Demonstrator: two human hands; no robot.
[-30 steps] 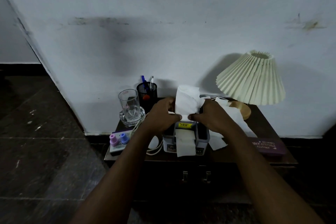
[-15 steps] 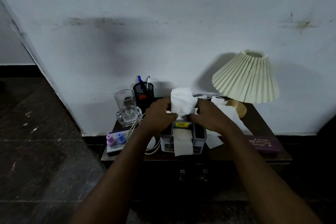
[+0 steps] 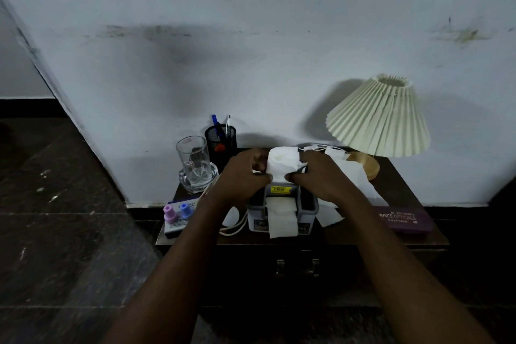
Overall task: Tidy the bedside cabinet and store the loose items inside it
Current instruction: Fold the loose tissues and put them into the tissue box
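Observation:
A dark wooden bedside cabinet (image 3: 301, 240) stands against the white wall. On its top sits a grey tissue box (image 3: 282, 212) with a yellow price label and a white sheet hanging down its front. Above the box, my left hand (image 3: 243, 176) and my right hand (image 3: 321, 176) both pinch a white tissue (image 3: 282, 162), which is bunched down low between them. More loose white tissues (image 3: 351, 176) lie to the right, behind my right hand. The cabinet's front shows two metal handles (image 3: 297, 267).
At the left stand a glass mug (image 3: 194, 162) on a glass dish, a black mesh pen holder (image 3: 220, 139), a small box with purple and blue bottles (image 3: 177, 213) and a white cable (image 3: 234, 227). A pleated lamp (image 3: 379, 120) and purple spectacle case (image 3: 402, 218) are right.
The tissue stood tall above the box a second ago; both hands have folded and pressed it down into a shorter bundle. The camera has shifted slightly.

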